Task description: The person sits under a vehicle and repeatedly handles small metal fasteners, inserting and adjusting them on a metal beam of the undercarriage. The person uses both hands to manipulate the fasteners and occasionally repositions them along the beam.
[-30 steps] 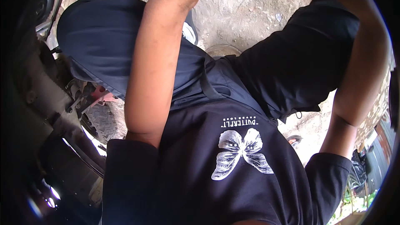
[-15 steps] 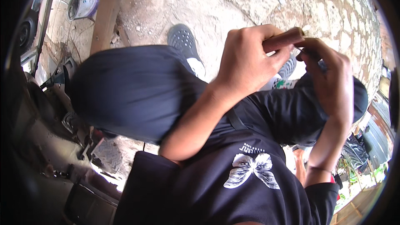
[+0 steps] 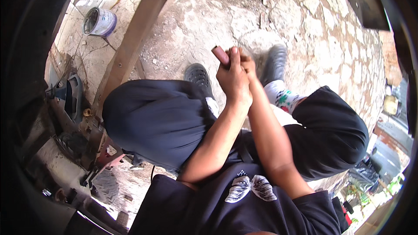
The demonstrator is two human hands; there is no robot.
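My left hand is closed round a short reddish-brown cylindrical piece, like a handle or grip, whose blunt end sticks out to the upper left. Its thumb points away from me. Pressed against its right side is my right hand, with the fingers curled in. What those fingers grip is hidden behind the left hand and blurred. Both hands are held out over the ground between my knees, forearms close together.
A brown beam with a metal bracket slants along the left. Beyond it a paint can lies on cracked tiles. Dark machine parts crowd the lower left. Rough stone paving covers the ground ahead, and a dark panel hangs at upper right.
Both hands have moved left and come together, with the brown piece now pointing to the upper left instead of the right. My right knee has swung outward, and the view has shifted.
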